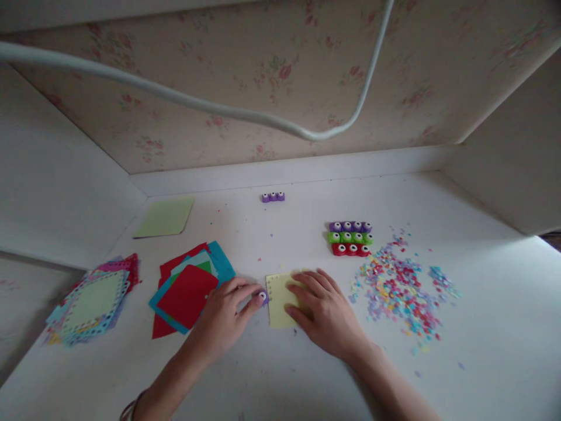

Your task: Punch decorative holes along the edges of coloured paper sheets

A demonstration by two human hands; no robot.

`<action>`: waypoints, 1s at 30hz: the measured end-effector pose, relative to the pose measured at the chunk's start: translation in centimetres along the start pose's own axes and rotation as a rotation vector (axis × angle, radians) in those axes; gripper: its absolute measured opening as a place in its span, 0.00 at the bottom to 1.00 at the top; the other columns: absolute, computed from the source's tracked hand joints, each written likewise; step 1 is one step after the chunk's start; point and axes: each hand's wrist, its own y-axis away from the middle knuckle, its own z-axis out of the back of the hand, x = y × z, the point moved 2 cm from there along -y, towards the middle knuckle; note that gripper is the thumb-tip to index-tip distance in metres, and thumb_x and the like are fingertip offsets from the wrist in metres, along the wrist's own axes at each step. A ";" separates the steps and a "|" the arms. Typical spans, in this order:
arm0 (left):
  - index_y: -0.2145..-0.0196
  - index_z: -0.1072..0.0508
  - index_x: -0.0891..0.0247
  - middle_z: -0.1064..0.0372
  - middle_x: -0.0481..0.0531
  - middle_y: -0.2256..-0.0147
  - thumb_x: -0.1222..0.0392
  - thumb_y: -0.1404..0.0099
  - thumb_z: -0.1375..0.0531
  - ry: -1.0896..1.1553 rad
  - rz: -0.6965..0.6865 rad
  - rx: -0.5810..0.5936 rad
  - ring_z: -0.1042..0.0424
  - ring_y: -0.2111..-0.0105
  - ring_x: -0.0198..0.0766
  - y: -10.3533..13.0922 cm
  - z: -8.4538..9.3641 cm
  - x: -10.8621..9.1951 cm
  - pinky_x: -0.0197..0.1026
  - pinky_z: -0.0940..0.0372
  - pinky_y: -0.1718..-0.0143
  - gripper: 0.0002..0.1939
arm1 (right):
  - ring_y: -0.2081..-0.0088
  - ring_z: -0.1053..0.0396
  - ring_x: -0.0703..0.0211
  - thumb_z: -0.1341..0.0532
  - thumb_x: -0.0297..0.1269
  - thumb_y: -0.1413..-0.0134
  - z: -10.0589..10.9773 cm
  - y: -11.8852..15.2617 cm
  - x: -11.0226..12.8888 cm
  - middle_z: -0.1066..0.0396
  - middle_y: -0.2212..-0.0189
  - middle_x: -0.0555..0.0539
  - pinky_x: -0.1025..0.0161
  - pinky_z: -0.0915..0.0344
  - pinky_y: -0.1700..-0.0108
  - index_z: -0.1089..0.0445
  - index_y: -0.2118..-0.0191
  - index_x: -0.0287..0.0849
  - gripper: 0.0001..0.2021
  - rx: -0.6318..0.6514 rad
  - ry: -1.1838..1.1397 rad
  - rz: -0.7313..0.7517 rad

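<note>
My left hand [232, 310] grips a small purple craft punch [263, 297] between thumb and fingers. The punch sits at the left edge of a pale yellow paper square [279, 313]. A row of small holes runs along the top of that square and down part of its left side. My right hand [322, 307] lies on the right part of the sheet with its fingers spread, pressing it to the white table [280, 380]. The fingers cover the sheet's right side.
Colored paper squares [186, 298] lie left, beside a pile of hole-edged sheets [94, 301] and a pale green stack [166, 217]. Purple punches [273, 197] stand at the back; purple, green and red ones [350, 238] stand right, near paper confetti [403, 286]. A white cable [263, 118] hangs above.
</note>
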 end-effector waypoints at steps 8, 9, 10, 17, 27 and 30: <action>0.51 0.28 0.57 0.29 0.54 0.53 0.53 0.34 0.38 -0.125 -0.056 -0.150 0.28 0.52 0.45 2.5 -0.9 1.1 0.50 0.31 0.50 0.15 | 0.42 0.36 0.47 0.38 0.42 0.40 0.0 0.0 0.1 0.30 0.45 0.44 0.41 0.46 0.36 0.28 0.47 0.48 0.15 -0.004 -0.005 0.002; 0.48 0.30 0.57 0.29 0.55 0.50 0.52 0.35 0.37 -0.127 -0.052 -0.177 0.29 0.50 0.47 2.4 -1.1 1.0 0.51 0.31 0.48 0.19 | 0.42 0.36 0.47 0.38 0.42 0.40 0.0 0.0 0.1 0.30 0.45 0.44 0.41 0.46 0.36 0.28 0.48 0.48 0.15 -0.003 -0.005 0.000; 0.46 0.31 0.57 0.30 0.56 0.49 0.51 0.37 0.36 -0.126 -0.052 -0.191 0.30 0.49 0.48 2.2 -1.3 0.8 0.52 0.32 0.47 0.23 | 0.42 0.36 0.47 0.38 0.42 0.40 0.0 0.0 0.1 0.30 0.45 0.44 0.41 0.46 0.36 0.28 0.48 0.47 0.16 -0.001 -0.004 -0.001; 0.54 0.27 0.58 0.26 0.54 0.56 0.56 0.31 0.42 0.046 -0.044 -0.209 0.26 0.55 0.43 1.4 -1.3 0.1 0.47 0.29 0.52 0.11 | 0.43 0.35 0.48 0.37 0.42 0.41 0.0 0.0 0.3 0.29 0.46 0.44 0.41 0.45 0.37 0.28 0.48 0.47 0.15 -0.023 -0.006 -0.002; 0.50 0.27 0.57 0.25 0.54 0.54 0.54 0.32 0.41 0.198 -0.005 -0.298 0.23 0.57 0.41 3.7 -1.9 1.7 0.42 0.26 0.54 0.14 | 0.48 0.32 0.46 0.39 0.38 0.39 -0.3 0.1 0.9 0.27 0.51 0.42 0.40 0.39 0.40 0.29 0.49 0.45 0.13 -0.155 0.036 -0.024; 0.52 0.26 0.56 0.25 0.53 0.55 0.53 0.32 0.40 0.172 -0.046 -0.298 0.25 0.55 0.43 3.8 -2.1 1.4 0.46 0.28 0.52 0.13 | 0.50 0.32 0.48 0.41 0.35 0.37 0.0 0.2 2.0 0.26 0.53 0.42 0.43 0.37 0.42 0.28 0.51 0.44 0.11 -0.227 -0.023 -0.033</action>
